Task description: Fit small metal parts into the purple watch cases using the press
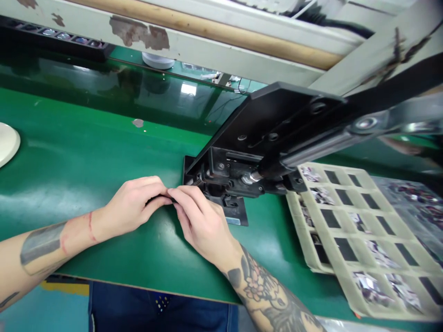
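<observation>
Both hands are pinched tight on a small dark strip (159, 199), hard to make out, held just above the green bench (79, 152). It lies roughly sideways, one end pointing right at the black press jig (224, 173). The left hand (133, 207) and right hand (200, 226) both grip it.

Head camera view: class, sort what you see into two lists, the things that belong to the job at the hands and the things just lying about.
Job in hand: left hand, right hand, small dark part pinched between them, black metal press, beige pocketed tray.

Lying about: white round plate, white disc.
</observation>
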The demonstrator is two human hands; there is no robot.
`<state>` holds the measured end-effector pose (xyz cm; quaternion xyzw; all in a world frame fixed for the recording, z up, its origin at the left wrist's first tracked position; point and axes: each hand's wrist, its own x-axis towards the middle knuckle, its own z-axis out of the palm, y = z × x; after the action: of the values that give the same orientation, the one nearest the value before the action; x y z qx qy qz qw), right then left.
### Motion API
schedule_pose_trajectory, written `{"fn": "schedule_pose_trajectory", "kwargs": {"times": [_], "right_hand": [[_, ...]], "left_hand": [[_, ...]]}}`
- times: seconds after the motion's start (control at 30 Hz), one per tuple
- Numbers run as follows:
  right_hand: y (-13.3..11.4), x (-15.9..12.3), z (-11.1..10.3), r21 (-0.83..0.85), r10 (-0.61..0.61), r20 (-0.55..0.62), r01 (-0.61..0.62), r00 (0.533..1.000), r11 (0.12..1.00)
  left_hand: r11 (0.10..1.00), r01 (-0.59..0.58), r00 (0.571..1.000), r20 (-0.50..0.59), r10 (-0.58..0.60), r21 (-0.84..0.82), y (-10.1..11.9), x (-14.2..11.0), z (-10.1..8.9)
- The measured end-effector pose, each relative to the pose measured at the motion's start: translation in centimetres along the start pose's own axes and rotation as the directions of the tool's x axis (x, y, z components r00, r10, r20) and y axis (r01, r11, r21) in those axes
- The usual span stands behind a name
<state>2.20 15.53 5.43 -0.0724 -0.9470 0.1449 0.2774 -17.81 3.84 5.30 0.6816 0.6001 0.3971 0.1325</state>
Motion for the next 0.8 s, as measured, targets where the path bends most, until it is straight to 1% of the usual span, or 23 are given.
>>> {"fn": "schedule_pose_trajectory", "kwargs": {"times": [0.2, 0.27, 0.33, 0.4, 0.5, 0.6, 0.7, 0.8], "right_hand": [[0.01, -0.03, 0.06, 0.057, -0.019, -0.045, 0.022, 0.999, 0.998], [0.05, -0.03, 0.06, 0.063, -0.03, -0.051, 0.034, 0.998, 0.997], [0.12, -0.06, 0.08, 0.064, -0.026, -0.048, 0.029, 0.999, 0.998], [0.2, -0.09, 0.11, 0.062, -0.016, -0.037, 0.019, 0.999, 0.998], [0.27, -0.1, 0.13, 0.061, -0.013, -0.024, 0.014, 1.0, 0.998], [0.24, -0.1, 0.09, 0.067, 0.0, -0.032, 0.002, 0.999, 0.998], [0.22, -0.16, 0.08, 0.057, 0.007, -0.038, -0.005, 0.999, 0.998], [0.33, -0.17, 0.19, 0.082, 0.004, -0.034, -0.001, 0.999, 0.997]], "left_hand": [[0.997, -0.026, 1.0, 0.015, 0.025, 0.067, -0.15, 0.02, -0.08], [0.998, -0.02, 1.0, 0.014, 0.02, 0.054, -0.12, -0.01, -0.09], [1.0, -0.021, 1.0, 0.006, 0.021, 0.007, -0.04, -0.03, -0.12], [0.999, -0.041, 0.999, -0.012, 0.04, -0.025, 0.02, -0.04, -0.15], [0.997, -0.071, 0.997, -0.032, 0.071, 0.003, -0.04, -0.05, -0.15], [0.998, -0.055, 0.998, -0.016, 0.055, 0.033, -0.16, -0.06, -0.16], [0.999, -0.027, 1.0, -0.008, 0.027, 0.025, -0.21, -0.01, -0.21], [0.999, -0.015, 1.0, 0.013, 0.015, 0.035, -0.23, 0.08, -0.28]]}}
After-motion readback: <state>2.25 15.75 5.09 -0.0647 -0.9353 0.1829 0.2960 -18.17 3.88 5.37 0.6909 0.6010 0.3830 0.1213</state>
